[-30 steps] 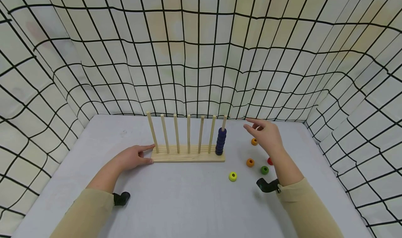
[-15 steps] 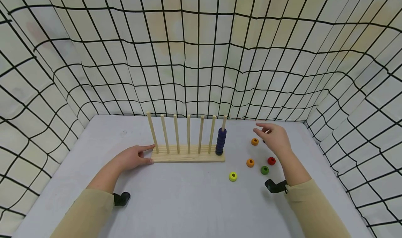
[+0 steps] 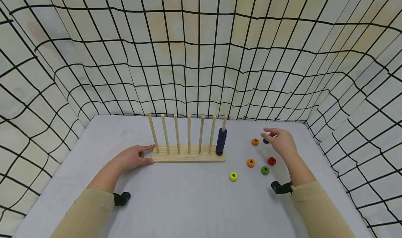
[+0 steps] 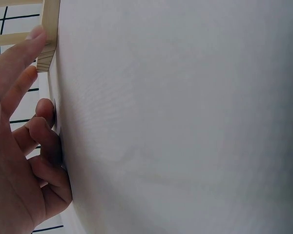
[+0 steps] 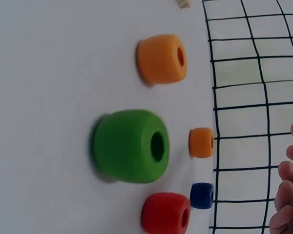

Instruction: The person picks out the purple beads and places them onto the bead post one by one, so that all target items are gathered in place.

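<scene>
A wooden peg stand point(image 3: 188, 158) with several upright dowels stands mid-table. Dark blue beads point(image 3: 221, 142) are stacked on its rightmost peg; the other pegs are bare. My left hand point(image 3: 130, 157) grips the stand's left end between thumb and index finger, its other fingers curled near the tabletop in the left wrist view. My right hand point(image 3: 281, 143) hovers by a loose blue bead point(image 5: 202, 196), thumb and index finger apart with nothing between them. In the head view, its fingers partly cover that bead.
Loose beads lie right of the stand: two orange ones point(image 3: 255, 141), a red bead point(image 3: 271, 161), a green bead point(image 5: 132, 146) and a yellow bead point(image 3: 233, 176). Black netting point(image 3: 198, 67) over pale walls encloses the white table point(image 3: 176, 203) at the back and sides.
My right hand has moved right and lowered toward the loose blue bead, uncovering the red bead. The left hand and the stand have stayed in place.
</scene>
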The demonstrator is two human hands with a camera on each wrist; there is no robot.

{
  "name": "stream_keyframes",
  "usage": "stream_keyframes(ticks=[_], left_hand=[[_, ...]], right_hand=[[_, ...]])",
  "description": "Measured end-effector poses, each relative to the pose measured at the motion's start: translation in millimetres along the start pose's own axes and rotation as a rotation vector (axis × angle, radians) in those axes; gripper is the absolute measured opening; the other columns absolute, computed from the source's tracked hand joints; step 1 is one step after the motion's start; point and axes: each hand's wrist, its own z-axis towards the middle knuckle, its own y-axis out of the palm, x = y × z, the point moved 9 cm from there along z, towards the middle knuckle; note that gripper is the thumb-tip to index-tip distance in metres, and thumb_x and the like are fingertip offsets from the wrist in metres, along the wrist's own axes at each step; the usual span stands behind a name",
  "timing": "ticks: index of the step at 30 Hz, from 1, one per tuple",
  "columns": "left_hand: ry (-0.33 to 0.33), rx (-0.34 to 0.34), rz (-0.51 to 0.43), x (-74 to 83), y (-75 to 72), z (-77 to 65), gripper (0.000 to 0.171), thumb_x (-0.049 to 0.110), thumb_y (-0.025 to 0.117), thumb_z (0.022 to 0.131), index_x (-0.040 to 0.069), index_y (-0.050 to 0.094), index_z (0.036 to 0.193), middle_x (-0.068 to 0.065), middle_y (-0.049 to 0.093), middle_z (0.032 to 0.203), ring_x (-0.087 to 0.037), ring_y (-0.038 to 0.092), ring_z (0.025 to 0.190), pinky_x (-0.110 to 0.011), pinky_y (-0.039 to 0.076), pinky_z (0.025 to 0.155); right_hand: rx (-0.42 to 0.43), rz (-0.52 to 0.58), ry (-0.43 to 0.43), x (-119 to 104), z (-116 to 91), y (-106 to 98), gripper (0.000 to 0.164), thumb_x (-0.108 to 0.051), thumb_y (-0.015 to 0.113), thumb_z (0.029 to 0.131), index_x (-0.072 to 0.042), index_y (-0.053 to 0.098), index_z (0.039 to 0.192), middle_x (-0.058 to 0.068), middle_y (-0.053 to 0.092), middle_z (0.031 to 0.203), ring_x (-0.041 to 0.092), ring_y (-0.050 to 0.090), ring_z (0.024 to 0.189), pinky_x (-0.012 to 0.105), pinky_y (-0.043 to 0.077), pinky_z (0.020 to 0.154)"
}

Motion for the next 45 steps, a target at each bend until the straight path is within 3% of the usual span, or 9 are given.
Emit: stream_keyframes(ticks=[21, 45], left_hand=[[-0.012, 0.000, -0.006, 1.5, 0.6, -1.1, 0.073, 0.042, 0.076, 0.086, 0.019, 0.048, 0.149, -0.004, 0.046, 0.076, -0.019, 0.041, 0.067, -0.033, 0.033, 0.061], [-0.019, 0.004, -0.007, 1.1, 0.8, -2.8, 0.074, 0.044, 0.076, 0.085, 0.019, 0.048, 0.149, -0.005, 0.047, 0.078, -0.019, 0.042, 0.070, -0.034, 0.033, 0.062]], right_hand=[[-0.100, 0.000, 0.133, 54.2, 15.8, 19.5, 0.055, -0.038, 0.063, 0.097, -0.009, 0.054, 0.143, 0.024, 0.053, 0.128, 0.036, 0.049, 0.107, 0.046, 0.046, 0.086], [-0.184, 0.047, 0.201, 70.6, 24.8, 35.7, 0.058, -0.037, 0.062, 0.097, -0.006, 0.050, 0.145, 0.028, 0.046, 0.137, 0.042, 0.046, 0.119, 0.054, 0.041, 0.099]])
